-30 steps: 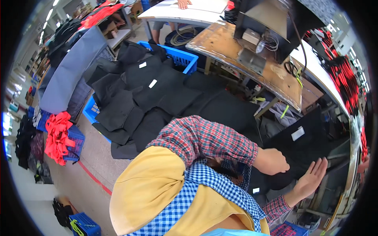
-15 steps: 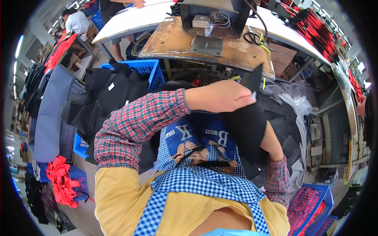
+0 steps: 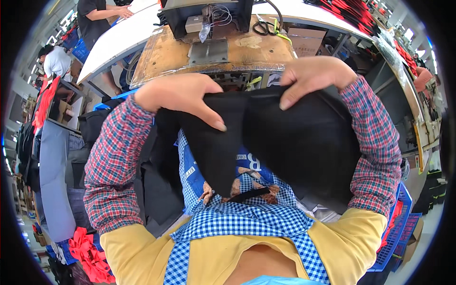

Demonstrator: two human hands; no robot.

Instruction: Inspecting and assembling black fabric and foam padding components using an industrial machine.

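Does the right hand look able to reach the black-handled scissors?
Probably yes: nothing visible blocks the scissors, though the right hand grips a black fabric piece it would likely release first.

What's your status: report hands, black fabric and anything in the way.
Left hand and right hand gripping black fabric by its upper edge. Fabric hanging in front of checkered apron. Wooden tabletop just beyond; nothing visibly blocking hands.

We wear a yellow, round-necked cloth top [image 3: 209, 256] under a blue-and-white gingham apron [image 3: 242, 221] with matching checked shoulder straps [image 3: 176, 261]. Its front bears a deep-blue printed panel [image 3: 195, 183] with white lettering and brown figures. Loose red, blue and white plaid sleeves [image 3: 116, 166] gather at the wrists.
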